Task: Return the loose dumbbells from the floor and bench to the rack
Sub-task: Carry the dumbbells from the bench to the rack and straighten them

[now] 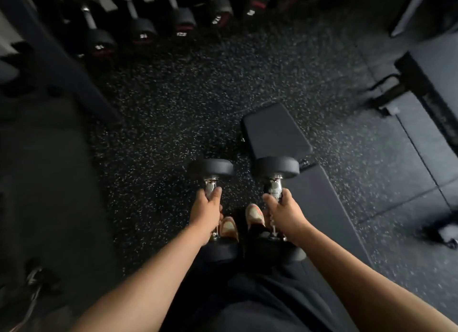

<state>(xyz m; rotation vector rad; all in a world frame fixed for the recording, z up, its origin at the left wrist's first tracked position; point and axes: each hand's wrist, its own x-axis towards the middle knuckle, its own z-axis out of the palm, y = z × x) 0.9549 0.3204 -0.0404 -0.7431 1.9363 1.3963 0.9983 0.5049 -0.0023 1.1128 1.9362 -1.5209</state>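
I hold two black dumbbells with chrome handles, one in each hand, hanging above my feet. My left hand (207, 207) is wrapped around the handle of the left dumbbell (210, 169). My right hand (285, 211) grips the handle of the right dumbbell (276, 168). Both point forward, front heads up. The dumbbell rack (138, 22) runs along the top of the head view, several black dumbbells with red-marked ends resting on it, well ahead of my hands.
A black padded bench (275, 131) stands just ahead on the right, its long pad running back beside my right leg. Dark equipment frames sit at the left (62, 66) and at the right (421, 84). Speckled rubber floor (186, 96) lies between me and the rack.
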